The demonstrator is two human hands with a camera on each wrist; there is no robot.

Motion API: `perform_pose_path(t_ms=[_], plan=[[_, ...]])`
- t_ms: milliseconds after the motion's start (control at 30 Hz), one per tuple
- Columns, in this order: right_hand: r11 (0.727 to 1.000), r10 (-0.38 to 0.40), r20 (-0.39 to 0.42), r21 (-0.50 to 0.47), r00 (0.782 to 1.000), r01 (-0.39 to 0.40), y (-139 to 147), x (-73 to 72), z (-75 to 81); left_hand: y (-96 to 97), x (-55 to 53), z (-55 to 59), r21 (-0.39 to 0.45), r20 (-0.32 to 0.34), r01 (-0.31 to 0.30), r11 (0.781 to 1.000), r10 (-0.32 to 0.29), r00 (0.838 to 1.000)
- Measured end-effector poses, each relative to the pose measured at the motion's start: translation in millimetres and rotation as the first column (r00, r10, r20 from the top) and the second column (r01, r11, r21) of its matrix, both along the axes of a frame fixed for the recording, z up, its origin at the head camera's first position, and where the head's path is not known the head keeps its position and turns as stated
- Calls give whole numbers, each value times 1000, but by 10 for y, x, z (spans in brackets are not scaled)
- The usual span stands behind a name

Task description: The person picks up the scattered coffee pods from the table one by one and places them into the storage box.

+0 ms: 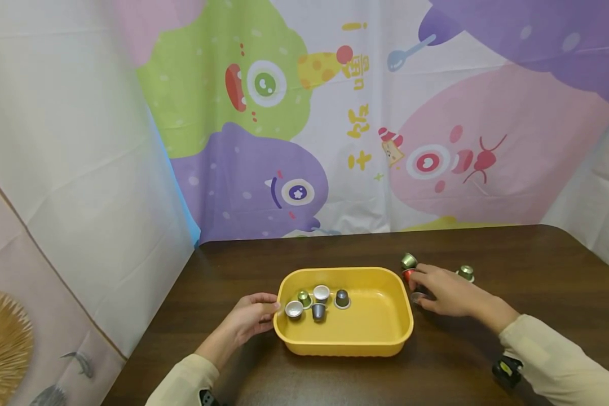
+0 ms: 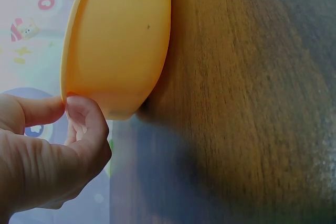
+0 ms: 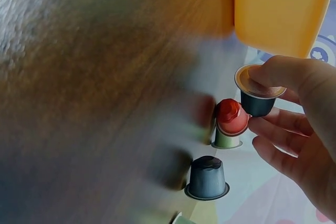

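Observation:
My left hand (image 1: 254,317) pinches the left rim of a yellow plastic tray (image 1: 365,342) between thumb and fingers; the left wrist view shows the grip on the rim up close. Beyond the tray's right side, my right hand (image 1: 449,293) holds a dark coffee capsule (image 3: 257,103), its thumb on the foil lid and fingers at the body. A red capsule (image 3: 230,115) stands right beside the held one, near the fingertips. Inside the tray, towards its left, lie several capsules, among them a small green capsule (image 1: 304,298) and a dark capsule (image 1: 342,298).
Behind the red capsule is a green capsule (image 1: 408,260); another green capsule (image 1: 465,273) stands farther right. A dark grey capsule (image 3: 207,178) on the dark wooden table (image 1: 233,256) shows only in the right wrist view. A cartoon-print cloth (image 1: 355,197) hangs behind the table.

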State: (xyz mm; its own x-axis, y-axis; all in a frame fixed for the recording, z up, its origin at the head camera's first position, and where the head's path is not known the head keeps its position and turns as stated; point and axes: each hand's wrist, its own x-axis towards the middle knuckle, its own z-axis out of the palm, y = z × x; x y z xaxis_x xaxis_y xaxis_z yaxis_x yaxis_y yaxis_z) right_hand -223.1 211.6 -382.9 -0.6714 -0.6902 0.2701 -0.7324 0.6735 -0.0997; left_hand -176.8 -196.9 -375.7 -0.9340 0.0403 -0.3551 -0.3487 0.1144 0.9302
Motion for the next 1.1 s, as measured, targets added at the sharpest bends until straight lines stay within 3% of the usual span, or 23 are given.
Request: perform_pose_path(t_ms=[400,733,1100], plan=[[1000,5,-49,11,999,-4,15,-7,46,-2,-10,-18,-3,-7,-9,1000,9,1000],[999,-23,-223,24,975,29,20,13,24,4,6,-36,11,-5,-10,1000,10,1000],[998,-22,-240,53,970,35,13,-1,138,4,1,-14,1,-15,-4,1000,5,1000]])
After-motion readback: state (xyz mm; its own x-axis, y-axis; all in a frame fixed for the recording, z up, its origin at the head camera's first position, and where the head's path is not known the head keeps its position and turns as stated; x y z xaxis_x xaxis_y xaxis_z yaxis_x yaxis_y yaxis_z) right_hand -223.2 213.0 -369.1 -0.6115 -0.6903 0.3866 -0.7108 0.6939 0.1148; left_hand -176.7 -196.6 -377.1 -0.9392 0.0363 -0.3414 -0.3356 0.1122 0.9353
